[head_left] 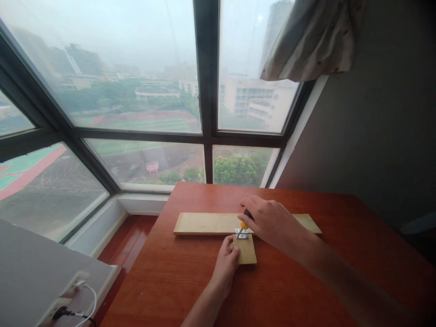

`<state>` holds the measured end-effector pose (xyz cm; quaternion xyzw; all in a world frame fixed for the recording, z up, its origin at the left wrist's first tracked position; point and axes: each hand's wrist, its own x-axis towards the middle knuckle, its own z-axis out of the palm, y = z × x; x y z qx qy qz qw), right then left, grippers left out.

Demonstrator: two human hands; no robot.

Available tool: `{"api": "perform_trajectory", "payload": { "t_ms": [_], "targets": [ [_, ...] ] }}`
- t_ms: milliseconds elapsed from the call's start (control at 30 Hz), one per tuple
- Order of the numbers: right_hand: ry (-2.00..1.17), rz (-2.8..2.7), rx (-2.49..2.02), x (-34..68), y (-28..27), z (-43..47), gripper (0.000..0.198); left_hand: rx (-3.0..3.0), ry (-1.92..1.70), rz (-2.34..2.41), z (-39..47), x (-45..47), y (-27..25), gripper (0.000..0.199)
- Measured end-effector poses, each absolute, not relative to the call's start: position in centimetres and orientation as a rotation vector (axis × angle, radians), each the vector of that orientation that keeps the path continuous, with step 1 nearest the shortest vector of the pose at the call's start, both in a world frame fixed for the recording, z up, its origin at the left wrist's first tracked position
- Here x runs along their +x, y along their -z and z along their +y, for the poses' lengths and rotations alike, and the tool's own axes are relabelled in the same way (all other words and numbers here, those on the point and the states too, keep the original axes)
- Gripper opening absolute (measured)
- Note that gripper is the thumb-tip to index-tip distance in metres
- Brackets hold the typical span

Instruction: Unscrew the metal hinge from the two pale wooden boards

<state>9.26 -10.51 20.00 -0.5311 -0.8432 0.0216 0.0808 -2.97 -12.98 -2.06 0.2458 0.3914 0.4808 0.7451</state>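
Note:
My right hand (267, 220) grips a screwdriver (244, 225) with a black and yellow handle. Its shaft points down at a small silver hinge (242, 233), which lies across the joint between two pieces of wood. My left hand (227, 260) pinches the left edge of the small square wooden board (247, 252). Behind that board lies a long, pale wooden plank (207, 222), its middle partly covered by my right hand. The screwdriver's tip is too small to tell whether it sits in a screw.
Both boards rest on a reddish-brown wooden table (163, 281). Large windows with dark frames (207, 91) stand beyond it. A curtain (313, 41) hangs at upper right. Wall sockets with a white plug (80, 284) and a black plug (61, 312) are at lower left.

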Motion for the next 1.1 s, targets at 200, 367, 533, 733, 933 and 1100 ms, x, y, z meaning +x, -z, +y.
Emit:
{"api": "perform_trajectory", "payload": {
  "t_ms": [200, 367, 533, 733, 933, 1100],
  "targets": [
    [-0.237, -2.519, -1.418, 10.3, -20.2, -10.7, 0.037, 0.549, -1.05, 0.863, -13.0, -3.0, 2.2, 0.05],
    [-0.184, -2.459, -1.523, 10.1, -19.8, -10.7, 0.032, 0.552, -1.047, 0.862, -12.9, -3.0, 2.2, 0.051],
    [-0.197, -2.442, -1.54, 10.2, -19.4, -10.3, 0.026, 0.537, -1.039, 0.869, -13.0, -3.1, 1.9, 0.051],
    [-0.113, -2.459, -1.554, 10.4, -19.7, -10.5, 0.024, 0.547, -1.035, 0.866, -13.0, -3.1, 1.8, 0.049],
    [-0.135, -2.431, -1.555, 10.3, -19.6, -10.3, 0.022, 0.529, -1.046, 0.84, -13.0, -3.2, 1.9, 0.05],
    [-0.205, -2.426, -1.505, 10.5, -19.8, -10.4, 0.029, 0.518, -1.045, 0.836, -13.0, -3.2, 1.8, 0.048]
  ]
}}
